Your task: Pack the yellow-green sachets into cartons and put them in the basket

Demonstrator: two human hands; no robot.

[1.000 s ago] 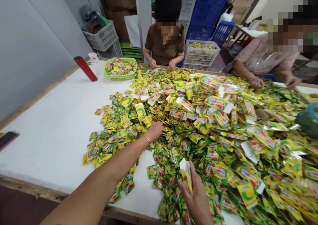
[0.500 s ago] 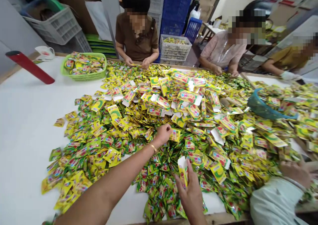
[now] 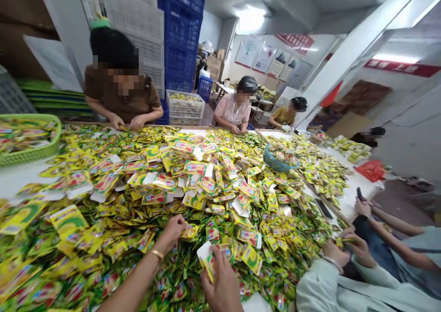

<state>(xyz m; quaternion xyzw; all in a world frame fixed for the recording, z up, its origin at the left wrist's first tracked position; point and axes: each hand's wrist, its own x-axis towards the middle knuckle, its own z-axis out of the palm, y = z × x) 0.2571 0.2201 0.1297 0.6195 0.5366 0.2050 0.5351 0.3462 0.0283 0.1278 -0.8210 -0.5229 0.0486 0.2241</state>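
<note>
My left hand [image 3: 175, 229], with a gold bracelet at the wrist, pinches a small yellow packet [image 3: 190, 231] just above the heap. Lower and to the right, my right hand [image 3: 220, 277] grips a small yellow box [image 3: 207, 262] whose white end flap stands open and upward. The packet and the box are apart. Around and below both hands lie many green and yellow packets [image 3: 172, 284]. More flattish yellow boxes [image 3: 195, 167] with white flaps are piled on top of the heap beyond my hands.
A green basket [image 3: 31, 153] full of packets stands at the left. A blue basket piece [image 3: 279, 160] rests in the heap to the right, near a dark phone [image 3: 324, 208]. Co-workers sit across the table; a co-worker's sleeve [image 3: 320, 280] is close at my right.
The view has swung right and up, showing more of the room and of the people at the right. Both hands still hold the packet and the box, apart.
</note>
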